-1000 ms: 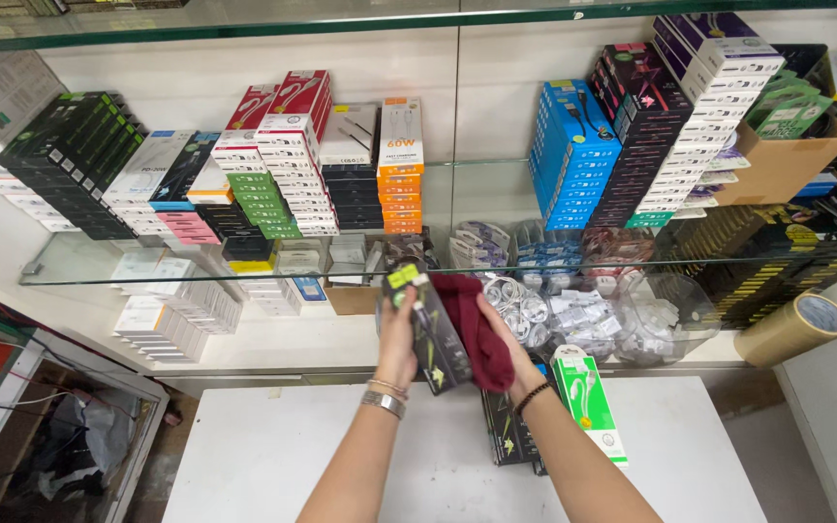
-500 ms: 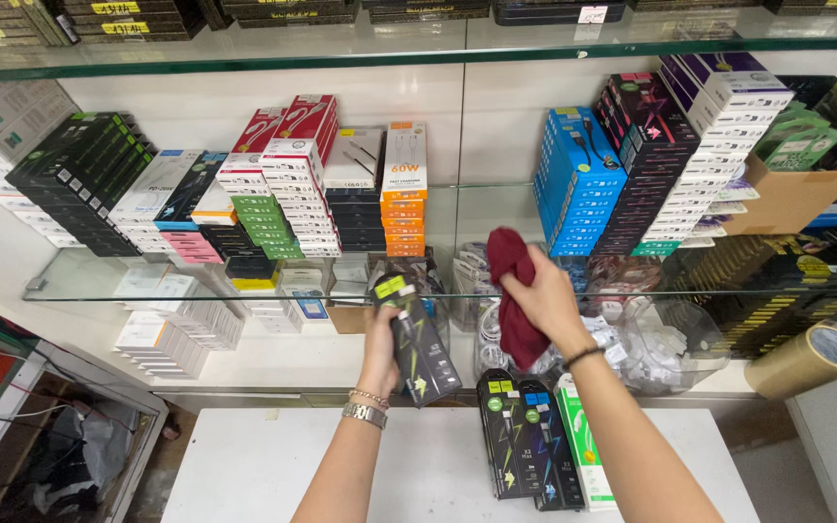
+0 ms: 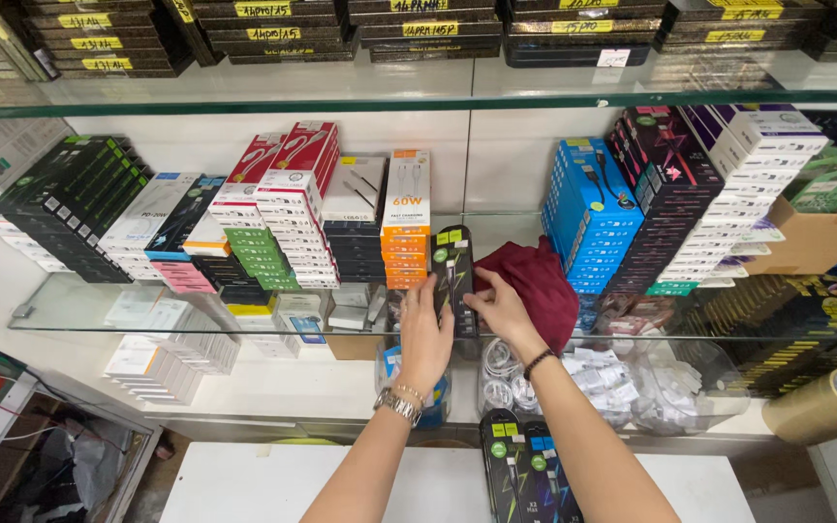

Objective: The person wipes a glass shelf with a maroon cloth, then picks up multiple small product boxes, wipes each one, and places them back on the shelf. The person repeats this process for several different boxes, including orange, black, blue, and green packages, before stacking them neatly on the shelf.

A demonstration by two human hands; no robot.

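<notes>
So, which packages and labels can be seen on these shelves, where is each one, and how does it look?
Black box with yellow-green corners: upright on the glass shelf, held by the left hand and the right hand.
Orange-and-white boxes: stacked to its left.
Red-and-white boxes: further left.
Blue boxes: stacked on the right.
Dark red cloth: behind the right hand.
Yellow labels: on dark boxes, top shelf.
Brown tape roll: lower right.

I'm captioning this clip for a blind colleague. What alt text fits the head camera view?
Two bare hands hold a black cable box upright at a glass shelf, the left hand behind it and the right hand at its side. A dark red cloth lies just right, among stacks of coloured boxes.
</notes>
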